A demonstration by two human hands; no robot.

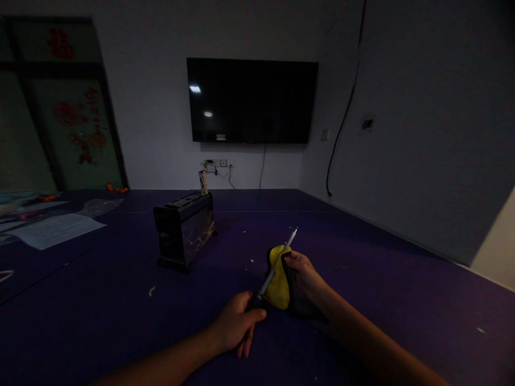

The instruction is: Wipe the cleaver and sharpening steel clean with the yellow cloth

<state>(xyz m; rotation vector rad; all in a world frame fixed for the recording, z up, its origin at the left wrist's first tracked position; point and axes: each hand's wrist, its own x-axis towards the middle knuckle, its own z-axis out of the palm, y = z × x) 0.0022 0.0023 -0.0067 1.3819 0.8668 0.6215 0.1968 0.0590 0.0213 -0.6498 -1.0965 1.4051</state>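
Observation:
My left hand is closed around the dark handle of a screwdriver-like tool, whose long pale shaft points up and away to the right. In my right hand is a cloth, yellow on one face and dark grey on the other. The thumb and fingers pinch its upper edge close to the shaft. The shaft lies across the yellow face, and its narrow tip sticks out beyond the cloth. Whether the cloth wraps behind the shaft is hard to tell in the dim light.
Left of my hands stands a black box-shaped appliance with a patterned cylinder at its far end. Papers and clear plastic lie at the left. White scraps dot the purple floor. A cable hangs at the right wall.

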